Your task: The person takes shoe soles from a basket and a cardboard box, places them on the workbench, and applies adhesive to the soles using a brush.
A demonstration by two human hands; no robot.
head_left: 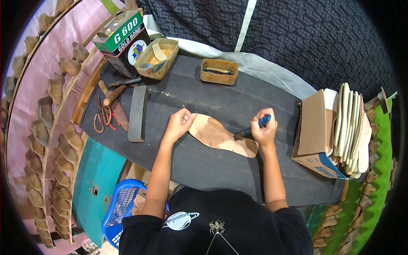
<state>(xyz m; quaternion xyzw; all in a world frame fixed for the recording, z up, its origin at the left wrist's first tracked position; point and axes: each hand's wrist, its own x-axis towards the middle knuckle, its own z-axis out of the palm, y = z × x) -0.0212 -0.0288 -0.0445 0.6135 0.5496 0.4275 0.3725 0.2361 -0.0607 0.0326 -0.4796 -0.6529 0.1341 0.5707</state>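
Note:
A tan shoe insole (214,134) lies on the dark table, its wide end to the left and its heel end to the right. Darker brown, wet-looking patches cover part of its upper side. My left hand (180,123) pinches the insole's left end between thumb and fingers. In my right hand (264,128) is a brush with a blue handle (264,120). The brush's dark tip (238,136) meets the insole near its narrow part; the bristles are hard to make out.
Behind stand a small tub (219,72) with dark residue, a tub of yellowish paste (163,70) and a green-black can (123,42). Scissors (102,114), a hammer (114,95) and a grey block (138,112) lie left. A cardboard box (312,127) of insoles (346,123) stands right.

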